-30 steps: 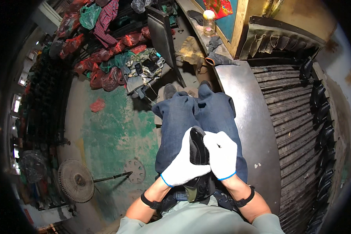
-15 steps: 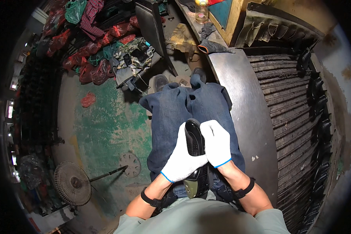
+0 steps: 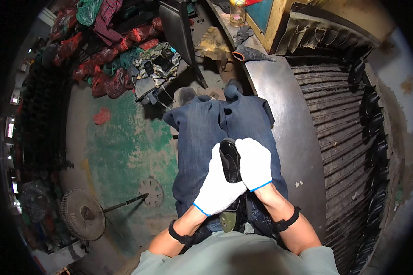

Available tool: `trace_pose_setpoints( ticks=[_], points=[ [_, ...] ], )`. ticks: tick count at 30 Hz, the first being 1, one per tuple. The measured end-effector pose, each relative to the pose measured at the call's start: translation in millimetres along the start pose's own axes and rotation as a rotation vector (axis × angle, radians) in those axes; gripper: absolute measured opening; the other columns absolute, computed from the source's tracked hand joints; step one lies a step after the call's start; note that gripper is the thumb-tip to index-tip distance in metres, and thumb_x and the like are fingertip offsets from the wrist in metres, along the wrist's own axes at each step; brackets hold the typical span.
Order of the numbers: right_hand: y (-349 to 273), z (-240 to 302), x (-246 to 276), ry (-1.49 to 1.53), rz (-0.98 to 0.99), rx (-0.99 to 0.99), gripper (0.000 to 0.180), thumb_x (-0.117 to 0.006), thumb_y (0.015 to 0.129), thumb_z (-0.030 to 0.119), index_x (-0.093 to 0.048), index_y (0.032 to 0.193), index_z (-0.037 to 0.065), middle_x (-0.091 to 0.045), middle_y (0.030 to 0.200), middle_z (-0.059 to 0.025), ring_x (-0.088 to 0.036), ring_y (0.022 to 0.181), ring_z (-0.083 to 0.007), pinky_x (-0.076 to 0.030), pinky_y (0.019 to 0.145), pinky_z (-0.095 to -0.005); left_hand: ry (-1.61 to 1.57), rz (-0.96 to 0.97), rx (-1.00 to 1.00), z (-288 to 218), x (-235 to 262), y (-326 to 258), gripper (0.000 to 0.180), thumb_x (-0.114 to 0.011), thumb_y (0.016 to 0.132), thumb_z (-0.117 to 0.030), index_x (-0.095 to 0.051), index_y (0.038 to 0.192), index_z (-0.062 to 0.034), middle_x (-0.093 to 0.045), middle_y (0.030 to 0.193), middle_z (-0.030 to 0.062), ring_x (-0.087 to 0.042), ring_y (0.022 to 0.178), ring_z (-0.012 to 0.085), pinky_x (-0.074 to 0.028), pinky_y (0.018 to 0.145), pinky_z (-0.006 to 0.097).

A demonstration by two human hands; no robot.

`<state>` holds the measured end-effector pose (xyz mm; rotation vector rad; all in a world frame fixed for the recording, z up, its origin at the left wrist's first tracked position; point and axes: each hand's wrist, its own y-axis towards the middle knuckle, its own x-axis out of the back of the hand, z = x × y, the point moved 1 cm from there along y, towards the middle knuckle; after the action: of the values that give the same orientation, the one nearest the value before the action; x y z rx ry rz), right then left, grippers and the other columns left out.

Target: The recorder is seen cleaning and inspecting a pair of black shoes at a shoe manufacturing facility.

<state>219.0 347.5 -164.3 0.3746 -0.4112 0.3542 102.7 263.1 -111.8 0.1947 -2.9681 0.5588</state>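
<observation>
A black shoe (image 3: 231, 160) with a glossy surface lies lengthwise over my lap, its rounded end pointing away from me. An olive-green part (image 3: 228, 221) shows at its near end. My left hand (image 3: 219, 185), in a white glove, wraps round the shoe from the left, with the thumb side across its middle. Against the shoe's right side, my right hand (image 3: 254, 163), also white-gloved, is closed with its fingers curled toward the far end. Whether those fingers pinch the shoe's edge or a small thing is hidden. Dark blue trousers (image 3: 197, 137) are beneath both hands.
A metal-topped bench (image 3: 284, 105) runs along my right, with dark gloves (image 3: 254, 55) at its far end. Beyond it is a slatted rack (image 3: 328, 119) with black shoes along its edge. A fan (image 3: 83, 214) stands left; red bags (image 3: 114, 82) lie beyond my feet.
My right hand has shifted slightly toward the shoe's far end, its fingers curling more over the edge. The left hand keeps its hold, and the shoe has barely moved.
</observation>
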Motion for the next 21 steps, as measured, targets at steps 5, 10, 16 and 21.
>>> trace_pose_setpoints(
  ticks=[5, 10, 16, 21],
  points=[
    [4.6, -6.0, -9.3, -0.081, 0.066, -0.091, 0.014, -0.059, 0.104, 0.013, -0.069, 0.101, 0.004, -0.069, 0.094, -0.0184, -0.070, 0.088, -0.0396, -0.055, 0.076, -0.0488, 0.035, -0.010, 0.015, -1.3, 2.3, 4.0, 0.107, -0.093, 0.085, -0.016, -0.026, 0.167, -0.0033, -0.051, 0.155, 0.0180, -0.052, 0.146, 0.0275, -0.046, 0.122, 0.043],
    [15.5, -21.5, -2.7, -0.232, 0.127, -0.029, 0.018, -0.058, 0.105, 0.017, -0.068, 0.098, 0.005, -0.068, 0.086, -0.0187, -0.070, 0.085, -0.0445, -0.055, 0.074, -0.0516, 0.190, -0.082, 0.014, 6.7, -4.5, -7.6, 0.112, -0.090, 0.083, -0.012, -0.021, 0.171, -0.0031, -0.049, 0.159, 0.0181, -0.050, 0.149, 0.0290, -0.043, 0.125, 0.043],
    [-1.4, -4.3, 21.3, 0.662, 0.154, -0.558, 0.033, -0.055, 0.115, 0.023, -0.077, 0.111, -0.001, -0.078, 0.096, -0.0118, -0.073, 0.085, -0.0249, -0.058, 0.078, -0.0367, -0.268, 0.064, 0.068, 1.5, 9.4, -7.5, 0.122, -0.088, 0.082, -0.003, -0.010, 0.176, -0.0039, -0.043, 0.165, 0.0187, -0.045, 0.153, 0.0281, -0.043, 0.126, 0.043],
    [-0.6, 19.8, 32.4, 0.913, 0.166, -0.691, 0.035, -0.072, 0.107, 0.018, -0.074, 0.131, -0.008, -0.079, 0.117, -0.0105, -0.074, 0.109, -0.0163, -0.060, 0.093, -0.0300, -0.160, 0.054, 0.065, 3.4, 16.3, -6.6, 0.124, -0.089, 0.083, -0.006, -0.008, 0.177, -0.0040, -0.042, 0.166, 0.0195, -0.045, 0.154, 0.0283, -0.043, 0.126, 0.043]
  ],
)
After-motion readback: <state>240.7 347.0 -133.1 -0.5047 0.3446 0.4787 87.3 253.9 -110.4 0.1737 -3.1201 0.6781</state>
